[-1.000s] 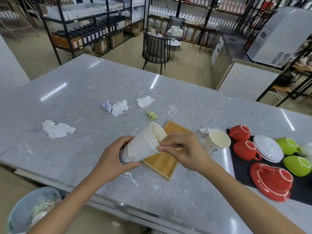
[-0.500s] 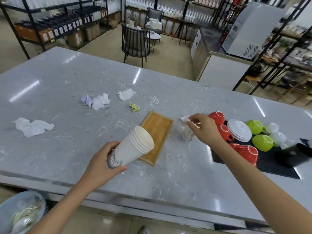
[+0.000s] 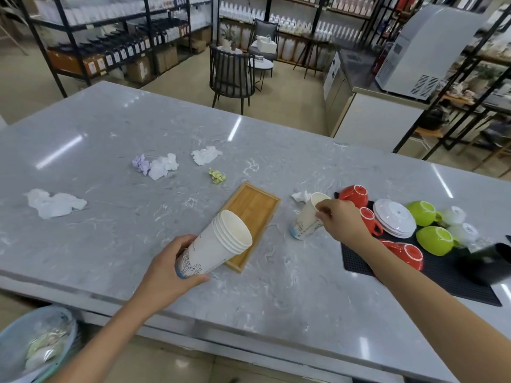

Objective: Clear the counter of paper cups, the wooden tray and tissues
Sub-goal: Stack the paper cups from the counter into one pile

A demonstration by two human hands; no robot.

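Head view, centre of frame. Our left hand (image 3: 168, 268) was wrapped around the base of a stack of paper cups (image 3: 218, 246), fingers and thumb curled round it. We held the stack tilted, its long axis running from lower left to upper right, the open mouth facing up and to the right over the near end of the wooden tray (image 3: 253, 223).

Right of centre, our right hand (image 3: 341, 221) pinched the rim of a single paper cup (image 3: 308, 218) between thumb and fingertips. That cup leaned with its mouth toward the upper right and its base toward the lower left; whether the base touched the counter (image 3: 276, 299) we could not tell. The single cup thus lay to the right of the stack's mouth, with only the tray's right edge and a strip of bare counter between them. We judged that the coming move would turn on this: the right hand, the nearer one, would have to carry the cup leftward and bring its base into line with the stack's tilted axis to nest it.

Farther out, crumpled tissues lay untouched: one (image 3: 300, 196) just behind the single cup, others in the upper middle (image 3: 206, 155) and at left (image 3: 54, 203). A bin (image 3: 36, 341) stood at lower left, below the counter edge.
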